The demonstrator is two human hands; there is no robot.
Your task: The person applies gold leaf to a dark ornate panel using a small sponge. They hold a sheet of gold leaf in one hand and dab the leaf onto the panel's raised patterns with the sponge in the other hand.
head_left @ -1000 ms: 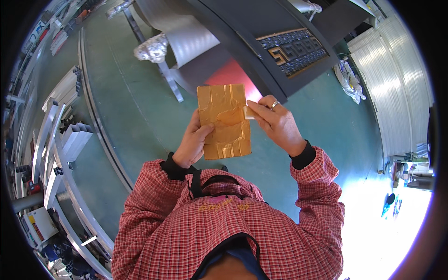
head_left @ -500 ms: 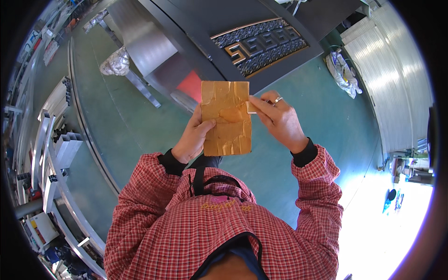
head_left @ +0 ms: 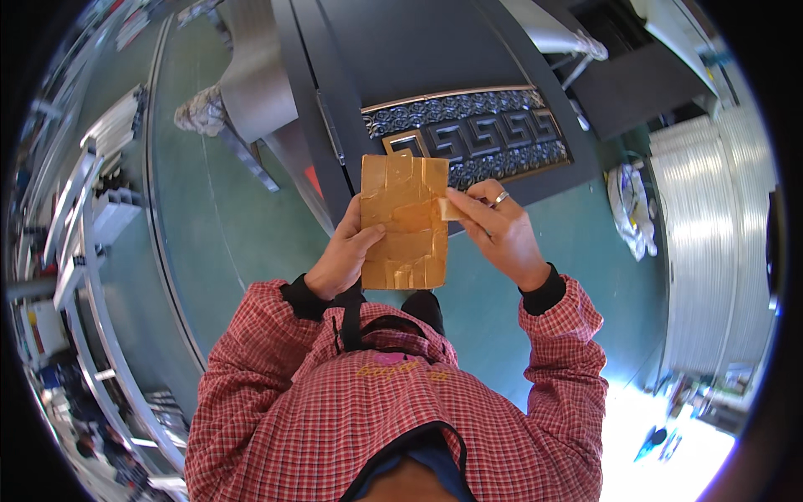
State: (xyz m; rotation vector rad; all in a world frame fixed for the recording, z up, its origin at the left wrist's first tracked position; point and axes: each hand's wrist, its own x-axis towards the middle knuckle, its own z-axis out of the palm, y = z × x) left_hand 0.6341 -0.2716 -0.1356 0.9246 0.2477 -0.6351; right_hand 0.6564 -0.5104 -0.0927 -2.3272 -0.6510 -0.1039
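A rectangular piece of cardboard (head_left: 407,261), coated gold-brown and creased, is upright in front of my chest. My left hand (head_left: 341,255) grips its left edge, thumb on the face and the other fingers behind. My right hand (head_left: 500,234) pinches a small pale block (head_left: 452,209), sponge-like in look, against the cardboard's right edge. A wet-looking orange-gold smear (head_left: 411,217) lies on the face near the block. Beyond the cardboard is a dark grey door panel (head_left: 401,50) with a raised key-pattern band (head_left: 493,138). Gold shows on the band's border and its leftmost key shape.
A curved grey metal sheet (head_left: 259,75) is left of the panel, its support foot wrapped in crumpled foil (head_left: 201,113). Metal profiles on racks (head_left: 84,276) line the left. A white bag (head_left: 631,209) lies on the green floor at right, near stacked ribbed sheets (head_left: 711,234).
The view has turned and moved closer to the dark panel, whose patterned band now sits just beyond the cardboard. Both hands keep their grips, and the block stays at the cardboard's right edge.
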